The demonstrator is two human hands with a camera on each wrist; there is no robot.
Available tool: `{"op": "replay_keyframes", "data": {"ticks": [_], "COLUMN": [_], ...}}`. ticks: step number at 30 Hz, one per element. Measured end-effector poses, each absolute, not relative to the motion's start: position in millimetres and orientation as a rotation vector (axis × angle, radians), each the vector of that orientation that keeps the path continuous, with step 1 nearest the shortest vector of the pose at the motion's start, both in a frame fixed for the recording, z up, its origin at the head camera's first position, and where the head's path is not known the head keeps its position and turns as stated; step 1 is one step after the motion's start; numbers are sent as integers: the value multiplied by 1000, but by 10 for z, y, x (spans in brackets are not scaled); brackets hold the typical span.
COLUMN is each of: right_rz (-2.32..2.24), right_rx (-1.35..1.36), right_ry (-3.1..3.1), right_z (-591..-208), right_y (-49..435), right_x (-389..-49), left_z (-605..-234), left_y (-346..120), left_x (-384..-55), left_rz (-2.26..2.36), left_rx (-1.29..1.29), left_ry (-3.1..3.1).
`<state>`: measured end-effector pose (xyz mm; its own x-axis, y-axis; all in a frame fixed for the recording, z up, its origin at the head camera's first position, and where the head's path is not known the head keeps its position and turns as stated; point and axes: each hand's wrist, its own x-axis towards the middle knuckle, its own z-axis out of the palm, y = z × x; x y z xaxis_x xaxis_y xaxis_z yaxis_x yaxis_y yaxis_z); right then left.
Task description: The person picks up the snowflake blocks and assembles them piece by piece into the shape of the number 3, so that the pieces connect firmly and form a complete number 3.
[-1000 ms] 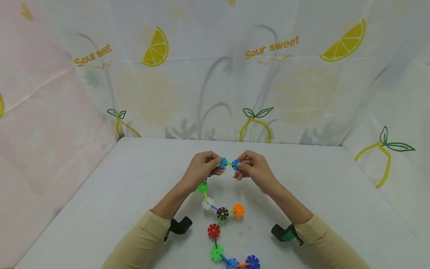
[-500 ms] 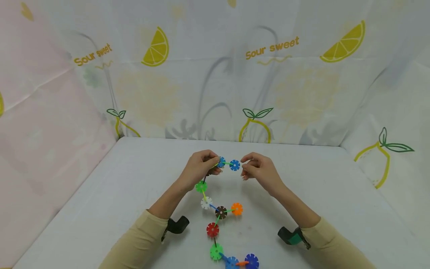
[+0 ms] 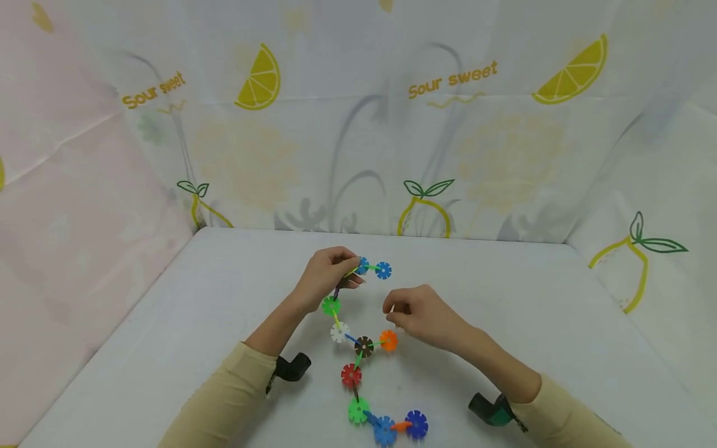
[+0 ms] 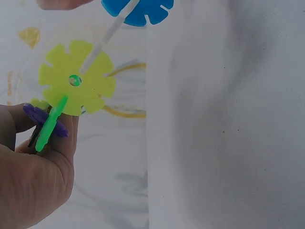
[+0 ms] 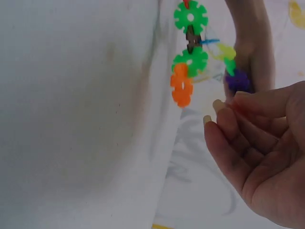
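Note:
A chain of notched plastic discs, linked by edge-on discs, runs from my left hand (image 3: 322, 280) toward the front of the table. My left thumb and fingers pinch its far end, beside a blue disc (image 3: 361, 266) joined to an outer blue disc (image 3: 383, 270). In the left wrist view, a purple disc (image 4: 45, 119) sits at the fingers, near a yellow-green disc (image 4: 55, 71). My right hand (image 3: 428, 317) is raised, loosely curled and holding nothing, just above and right of the orange disc (image 3: 389, 340). Its thumb and fingertips stand apart in the right wrist view.
Lower in the chain are a white disc (image 3: 339, 332), a brown disc (image 3: 364, 346), a red disc (image 3: 351, 375), a green disc (image 3: 358, 410) and a dark blue disc (image 3: 416, 424). A lemon-print cloth (image 3: 336, 155) hangs behind the white table (image 3: 224, 280).
My right hand has let go of the outer blue disc and come down toward the orange disc. The left hand and the chain have shifted slightly left and away from me.

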<state>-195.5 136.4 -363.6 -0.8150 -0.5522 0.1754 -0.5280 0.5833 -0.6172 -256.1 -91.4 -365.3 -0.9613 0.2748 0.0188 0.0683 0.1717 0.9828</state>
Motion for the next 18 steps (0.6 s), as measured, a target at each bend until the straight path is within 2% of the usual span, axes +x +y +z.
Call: {"op": "replay_keyframes", "data": {"ticks": [3, 7, 18], "right_rz": [-812, -603, -437], "right_rx": [-1150, -1297, -1226], "right_ry": [2825, 2871, 2967], "right_z": [-3646, -3660, -3747], "right_y": [1248, 1106, 836], "right_x": [-1870, -1787, -1743], "left_z": [-3674, -3675, -3653], "left_y": [-928, -931, -889], "left_x": [-2586, -2602, -2612], "left_rz": [1895, 1894, 1915], "left_rx": [342, 333, 318], "left_ry": [2279, 2282, 2286]}}
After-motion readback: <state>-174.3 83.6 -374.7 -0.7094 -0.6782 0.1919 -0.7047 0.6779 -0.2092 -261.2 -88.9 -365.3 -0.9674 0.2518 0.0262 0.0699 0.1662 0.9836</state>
